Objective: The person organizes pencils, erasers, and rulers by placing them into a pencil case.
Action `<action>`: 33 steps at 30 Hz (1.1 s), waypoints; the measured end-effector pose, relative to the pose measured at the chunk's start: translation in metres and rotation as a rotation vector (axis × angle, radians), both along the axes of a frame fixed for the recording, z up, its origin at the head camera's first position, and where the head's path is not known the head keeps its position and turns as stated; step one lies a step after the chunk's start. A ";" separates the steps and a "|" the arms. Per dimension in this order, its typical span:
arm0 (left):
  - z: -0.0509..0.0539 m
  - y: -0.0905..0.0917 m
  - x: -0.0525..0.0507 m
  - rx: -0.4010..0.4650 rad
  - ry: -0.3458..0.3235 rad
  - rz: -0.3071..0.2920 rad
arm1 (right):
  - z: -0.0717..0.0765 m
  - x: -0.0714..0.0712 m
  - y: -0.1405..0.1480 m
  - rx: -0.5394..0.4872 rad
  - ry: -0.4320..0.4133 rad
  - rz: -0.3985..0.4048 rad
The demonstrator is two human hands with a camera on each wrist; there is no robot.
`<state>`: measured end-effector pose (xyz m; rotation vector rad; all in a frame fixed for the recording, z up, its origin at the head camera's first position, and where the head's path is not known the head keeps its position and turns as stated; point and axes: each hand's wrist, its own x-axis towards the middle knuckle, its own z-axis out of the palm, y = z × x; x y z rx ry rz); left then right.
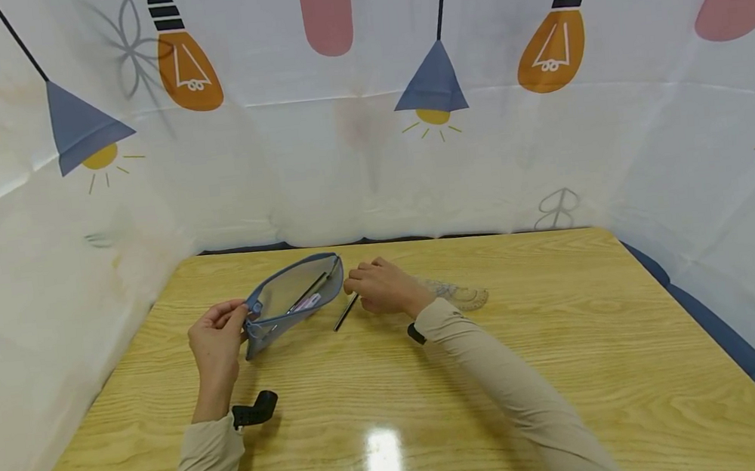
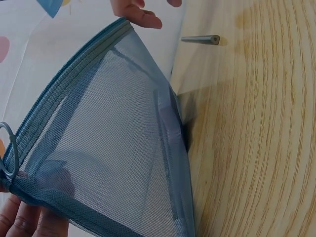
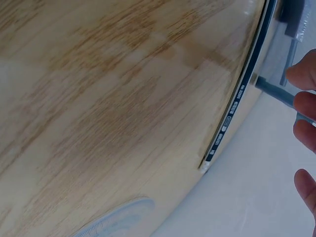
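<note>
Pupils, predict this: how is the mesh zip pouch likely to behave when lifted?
The mesh zip pouch would probably flex, as its see-through walls look thin. It may be light: only a few small items show inside. The pink item might slide, as it appears loose.

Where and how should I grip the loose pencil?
Probably mid-shaft on the pencil, pinched across its width from above and the right: it lies thin on the table, with the mesh pouch to its left and the right hand near.

Left hand (image 1: 215,348), pinching left end of mesh pouch (image 2: 108,118), right hand (image 1: 384,288), fingers (image 3: 306,104) loosely parted, right of pouch.
</note>
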<state>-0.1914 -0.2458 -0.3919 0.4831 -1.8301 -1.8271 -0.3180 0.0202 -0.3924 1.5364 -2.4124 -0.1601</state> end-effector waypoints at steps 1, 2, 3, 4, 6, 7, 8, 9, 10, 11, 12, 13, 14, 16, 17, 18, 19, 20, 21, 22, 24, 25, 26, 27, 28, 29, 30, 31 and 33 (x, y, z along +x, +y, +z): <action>0.000 0.000 0.000 -0.001 0.000 0.001 | -0.001 0.000 -0.001 0.006 0.004 0.000; 0.000 0.000 0.000 0.002 0.001 0.001 | -0.001 0.000 -0.001 0.010 0.008 0.002; 0.000 0.000 0.000 0.004 0.002 0.001 | -0.002 0.000 -0.002 0.017 0.012 0.001; 0.000 0.000 0.000 0.005 0.003 0.001 | -0.002 0.001 -0.002 0.022 0.011 0.000; 0.001 0.000 0.000 0.008 0.004 0.002 | -0.002 0.002 -0.004 0.031 0.007 -0.004; 0.001 0.000 0.000 0.008 0.003 0.002 | -0.002 0.002 -0.004 0.032 0.005 -0.005; 0.001 0.000 0.000 0.007 0.003 0.002 | -0.002 0.003 -0.005 0.038 0.004 -0.007; 0.001 -0.001 0.000 0.005 0.004 0.002 | -0.002 0.003 -0.005 0.038 0.003 -0.006; 0.001 -0.001 0.000 0.005 0.005 0.002 | -0.002 0.003 -0.006 0.040 0.004 -0.006; 0.001 -0.001 0.000 0.006 0.006 0.002 | -0.003 0.003 -0.006 0.043 0.009 -0.006; 0.001 -0.001 0.000 0.006 0.006 0.001 | -0.003 0.003 -0.007 0.043 0.012 -0.004; 0.001 -0.001 0.000 0.007 0.007 0.001 | -0.004 0.003 -0.007 0.045 0.016 -0.003; 0.001 -0.001 0.000 0.009 0.008 0.001 | -0.005 0.002 -0.008 0.050 0.021 -0.004; 0.001 -0.001 0.000 0.013 0.006 0.004 | -0.007 0.001 -0.008 0.057 0.030 -0.007; 0.001 -0.001 0.000 0.013 0.005 0.004 | -0.008 0.001 -0.009 0.061 0.035 -0.011; 0.001 -0.001 0.000 0.010 0.004 0.005 | -0.009 0.001 -0.009 0.060 0.036 -0.013; 0.000 -0.001 0.000 0.009 0.002 0.006 | -0.010 0.000 -0.009 0.061 0.038 -0.016; 0.000 -0.001 0.000 0.008 0.000 0.006 | -0.011 0.000 -0.009 0.063 0.041 -0.020; 0.000 -0.001 0.000 0.008 -0.001 0.006 | -0.012 0.000 -0.009 0.061 0.042 -0.022; 0.000 -0.001 0.000 0.007 -0.002 0.006 | -0.013 0.000 -0.010 0.061 0.043 -0.023; 0.001 -0.001 0.001 0.007 -0.005 0.008 | -0.014 -0.001 -0.010 0.057 0.043 -0.019; 0.001 -0.001 0.001 0.006 -0.006 0.010 | -0.015 -0.001 -0.010 0.059 0.046 -0.016; 0.001 -0.001 0.001 0.005 -0.005 0.011 | -0.016 -0.002 -0.011 0.060 0.049 -0.013; 0.001 -0.001 0.001 0.006 -0.003 0.013 | -0.017 -0.002 -0.011 0.060 0.051 -0.010; 0.001 -0.001 0.001 0.004 -0.002 0.014 | -0.017 -0.003 -0.011 0.063 0.055 -0.008; 0.002 -0.001 0.001 0.003 0.000 0.015 | -0.018 -0.003 -0.012 0.066 0.060 -0.006; 0.002 -0.001 0.001 0.004 0.001 0.016 | -0.019 -0.004 -0.012 0.070 0.063 -0.005; 0.002 -0.001 0.001 0.001 0.002 0.017 | -0.019 -0.004 -0.012 0.074 0.062 -0.004; 0.002 -0.001 0.001 0.003 0.004 0.020 | -0.019 -0.004 -0.012 0.081 0.056 -0.001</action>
